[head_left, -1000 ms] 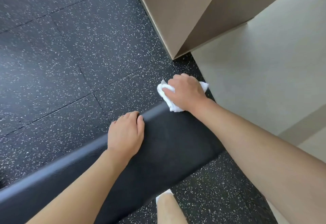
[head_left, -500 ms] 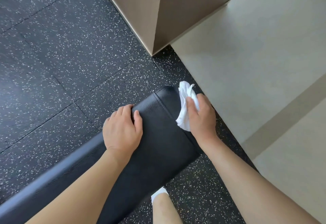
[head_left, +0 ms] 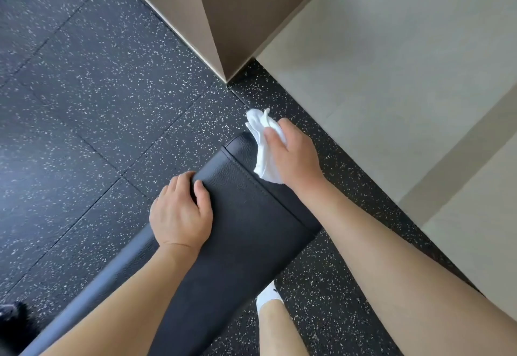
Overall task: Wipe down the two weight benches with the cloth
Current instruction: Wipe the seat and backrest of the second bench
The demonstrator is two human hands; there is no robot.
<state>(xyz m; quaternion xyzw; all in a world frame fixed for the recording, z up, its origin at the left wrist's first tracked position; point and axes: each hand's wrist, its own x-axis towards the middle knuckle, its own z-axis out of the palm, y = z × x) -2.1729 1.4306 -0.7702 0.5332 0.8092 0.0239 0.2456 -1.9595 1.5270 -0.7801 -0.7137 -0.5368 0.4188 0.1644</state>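
Note:
A black padded weight bench runs from the lower left up to the middle of the head view. My right hand holds a crumpled white cloth against the bench's far end face, near its right corner. My left hand grips the bench's left edge, fingers curled over the side and thumb on top. Only one bench is in view.
Black speckled rubber floor surrounds the bench. A beige column stands just beyond the bench end, and a pale wall runs along the right. My leg and white shoe stand under the bench's right side.
My right hand has carried the cloth from the bench's far left corner round to the end face and slid it along that end. My left hand has kept its grip on the edge.

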